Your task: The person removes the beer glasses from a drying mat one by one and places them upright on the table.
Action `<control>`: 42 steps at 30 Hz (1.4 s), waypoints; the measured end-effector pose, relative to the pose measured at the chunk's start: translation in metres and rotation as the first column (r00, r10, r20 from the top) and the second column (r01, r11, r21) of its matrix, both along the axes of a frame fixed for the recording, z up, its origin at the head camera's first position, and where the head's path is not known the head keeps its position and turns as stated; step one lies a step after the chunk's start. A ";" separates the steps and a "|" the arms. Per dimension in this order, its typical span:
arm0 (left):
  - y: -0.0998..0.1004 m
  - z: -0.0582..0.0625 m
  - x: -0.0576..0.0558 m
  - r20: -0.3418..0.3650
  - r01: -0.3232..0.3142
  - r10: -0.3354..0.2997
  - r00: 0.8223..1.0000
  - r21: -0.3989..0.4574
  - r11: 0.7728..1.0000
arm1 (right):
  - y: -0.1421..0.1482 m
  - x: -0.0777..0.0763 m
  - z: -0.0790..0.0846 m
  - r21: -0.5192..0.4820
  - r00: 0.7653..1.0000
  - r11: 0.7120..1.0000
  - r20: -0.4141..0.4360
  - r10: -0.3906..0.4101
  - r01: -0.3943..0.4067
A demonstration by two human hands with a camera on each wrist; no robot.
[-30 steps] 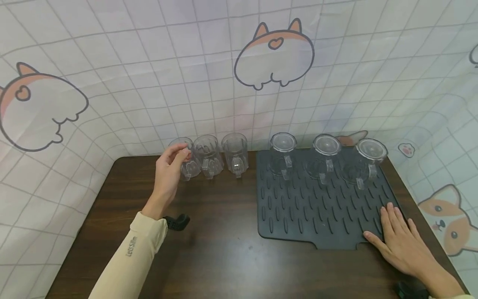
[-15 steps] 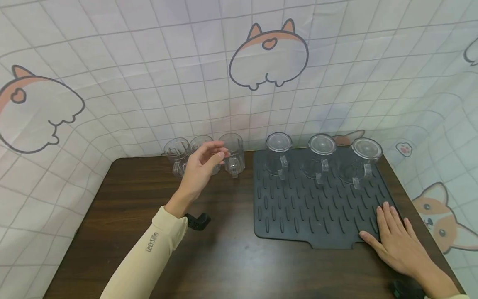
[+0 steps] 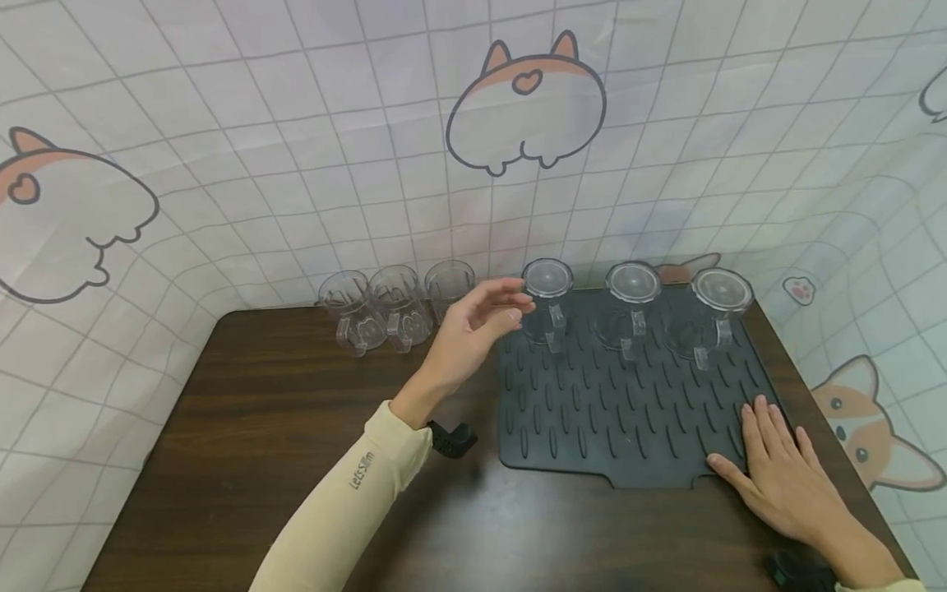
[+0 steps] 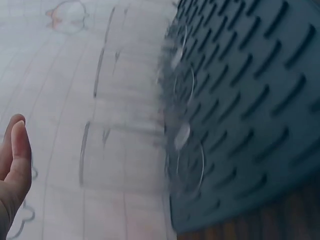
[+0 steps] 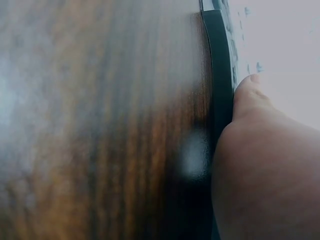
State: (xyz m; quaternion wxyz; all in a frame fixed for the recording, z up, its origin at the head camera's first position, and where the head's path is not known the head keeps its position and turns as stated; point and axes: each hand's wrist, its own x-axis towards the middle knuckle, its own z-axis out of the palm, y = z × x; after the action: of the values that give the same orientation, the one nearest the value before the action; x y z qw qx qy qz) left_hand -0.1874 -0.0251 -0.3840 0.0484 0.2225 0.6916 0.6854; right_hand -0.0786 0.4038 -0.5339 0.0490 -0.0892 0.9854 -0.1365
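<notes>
My left hand [image 3: 473, 325] is raised with its fingers loosely bent, holding nothing. It partly covers the third glass mug [image 3: 448, 281] of a row standing rim up on the table. Left of that one are two more clear mugs, an outer mug [image 3: 353, 311] and a middle mug [image 3: 403, 306]. Close to my left fingertips, a glass mug [image 3: 547, 284] stands upside down on the dark ridged mat [image 3: 584, 411]; the left wrist view has the fingers apart from the blurred mugs. My right hand [image 3: 784, 477] lies flat on the mat's front right corner, fingers straight.
Two further upside-down mugs, a middle one [image 3: 630, 308] and a right one [image 3: 718, 308], stand along the mat's back edge. A white grid-patterned cloth [image 3: 355, 123] hangs behind and beside the brown wooden table [image 3: 244, 427].
My left hand has moved right, from the leftmost upright mug past the other upright ones toward the mat. My right hand has stayed on the mat. The mugs stand where they were.
</notes>
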 end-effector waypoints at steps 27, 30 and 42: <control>0.132 -0.056 0.011 0.080 0.305 -0.296 0.952 -0.159 0.939 | -0.001 -0.001 0.002 0.021 1.000 1.000 0.011 -0.008 0.008; 0.143 -0.062 0.013 0.087 0.323 -0.313 0.946 -0.166 0.932 | 0.001 -0.002 0.002 0.023 1.000 1.000 0.022 -0.006 0.005; 0.176 -0.083 0.022 0.116 0.352 -0.334 0.935 -0.199 0.915 | 0.001 0.000 -0.008 0.032 0.999 0.999 -0.033 -0.008 0.009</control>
State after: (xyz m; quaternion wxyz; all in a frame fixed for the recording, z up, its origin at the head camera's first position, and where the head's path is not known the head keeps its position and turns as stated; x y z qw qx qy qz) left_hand -0.1650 0.1512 -0.4671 0.2191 0.3065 0.7100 0.5950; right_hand -0.0786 0.4050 -0.5423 0.0335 -0.0863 0.9886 -0.1192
